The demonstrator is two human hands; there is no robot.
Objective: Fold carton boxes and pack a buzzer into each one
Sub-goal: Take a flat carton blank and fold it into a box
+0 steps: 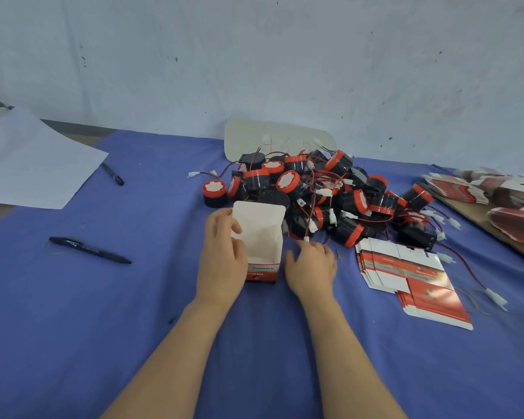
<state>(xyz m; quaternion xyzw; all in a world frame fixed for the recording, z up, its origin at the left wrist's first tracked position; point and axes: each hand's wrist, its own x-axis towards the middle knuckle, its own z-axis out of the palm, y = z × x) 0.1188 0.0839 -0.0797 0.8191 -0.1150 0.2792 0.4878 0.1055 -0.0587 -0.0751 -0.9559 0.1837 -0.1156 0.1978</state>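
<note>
Head | left fingers grip carton box by left wall | right fingers loose, just beside it

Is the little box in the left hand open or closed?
Open: the box stands upright with its top flap raised and its white inside showing. The left hand holds its side.

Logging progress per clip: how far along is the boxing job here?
Done: one carton box is folded up and stands open-topped on the blue cloth; no closed box shows. In hand: the left hand grips that box, the right hand lies beside it by a lead from the buzzer pile. Left: the box looks empty, and a stack of flat cartons waits.
</note>
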